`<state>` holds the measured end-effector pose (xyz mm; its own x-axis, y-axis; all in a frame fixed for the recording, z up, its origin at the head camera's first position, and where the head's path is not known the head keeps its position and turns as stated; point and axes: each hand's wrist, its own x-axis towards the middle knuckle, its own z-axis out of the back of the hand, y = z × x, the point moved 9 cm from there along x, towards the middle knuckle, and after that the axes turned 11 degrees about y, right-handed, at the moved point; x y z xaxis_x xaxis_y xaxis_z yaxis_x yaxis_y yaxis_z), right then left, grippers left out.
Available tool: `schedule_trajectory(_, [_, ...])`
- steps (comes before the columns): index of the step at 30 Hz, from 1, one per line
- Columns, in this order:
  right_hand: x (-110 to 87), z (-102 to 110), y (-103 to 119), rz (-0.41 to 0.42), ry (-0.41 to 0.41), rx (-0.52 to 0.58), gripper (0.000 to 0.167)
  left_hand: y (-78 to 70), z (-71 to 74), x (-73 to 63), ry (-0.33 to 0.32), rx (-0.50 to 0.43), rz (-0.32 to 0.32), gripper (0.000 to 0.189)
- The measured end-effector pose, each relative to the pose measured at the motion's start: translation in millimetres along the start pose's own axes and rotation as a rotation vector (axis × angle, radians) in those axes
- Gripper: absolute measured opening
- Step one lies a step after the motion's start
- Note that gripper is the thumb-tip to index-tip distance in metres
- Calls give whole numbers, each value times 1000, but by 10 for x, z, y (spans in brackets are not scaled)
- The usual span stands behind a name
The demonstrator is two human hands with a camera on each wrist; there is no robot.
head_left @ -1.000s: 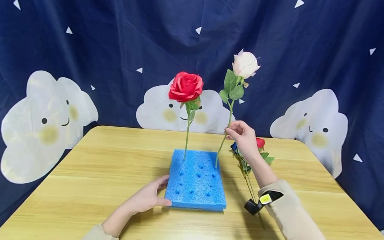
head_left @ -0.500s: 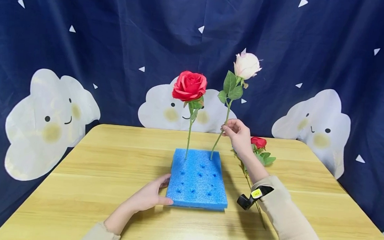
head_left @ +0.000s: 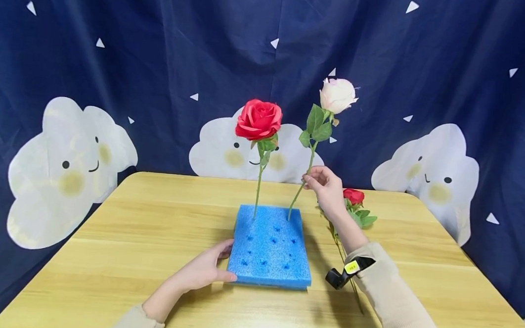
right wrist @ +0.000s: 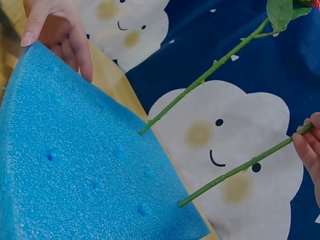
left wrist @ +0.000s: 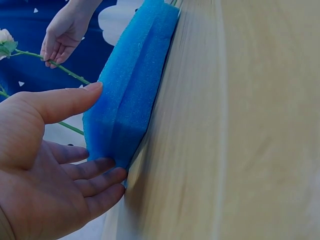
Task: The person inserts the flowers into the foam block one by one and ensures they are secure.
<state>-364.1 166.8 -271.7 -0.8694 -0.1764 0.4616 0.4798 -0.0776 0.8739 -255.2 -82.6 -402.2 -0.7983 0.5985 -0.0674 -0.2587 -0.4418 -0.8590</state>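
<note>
My right hand pinches the green stem of a pale pinkish-white rose between thumb and fingers. The stem leans right, its lower end in the far right part of a blue foam block. In the right wrist view the held stem enters the foam near its edge. A red rose stands upright in the far left part of the block. My left hand rests against the block's near left corner, thumb at the front and fingers along the side, fairly straight in the left wrist view.
Several small holes dot the foam's top. Right of the block, another red rose and further stems lie on the wooden table, partly hidden by my right arm. A dark blue curtain with cloud prints hangs behind the table.
The white rose's stem end has shifted from the block's right edge to a spot farther back and left, with my right hand moving slightly left. My left hand keeps its place.
</note>
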Motion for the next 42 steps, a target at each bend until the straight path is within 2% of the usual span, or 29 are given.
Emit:
schedule_trajectory(17, [-20, -67, -18, 25, 45, -27, 14, -18, -18, -12, 12, -34, -23, 89])
schedule_trajectory(22, [-19, -68, -62, -5, 56, -38, 13, 0, -23, -1, 11, -17, -12, 90])
schedule_trajectory(29, [-11, -59, -102, -70, 91, -119, 15, -16, -8, -15, 3, -11, -8, 90])
schedule_trajectory(38, [-17, -101, -157, -117, 136, -120, 18, -1, -15, -11, 5, -8, -9, 90])
schedule_trajectory(42, [-22, -111, -87, -119, 139, -128, 18, 4, -5, -9, 1, 3, -3, 90])
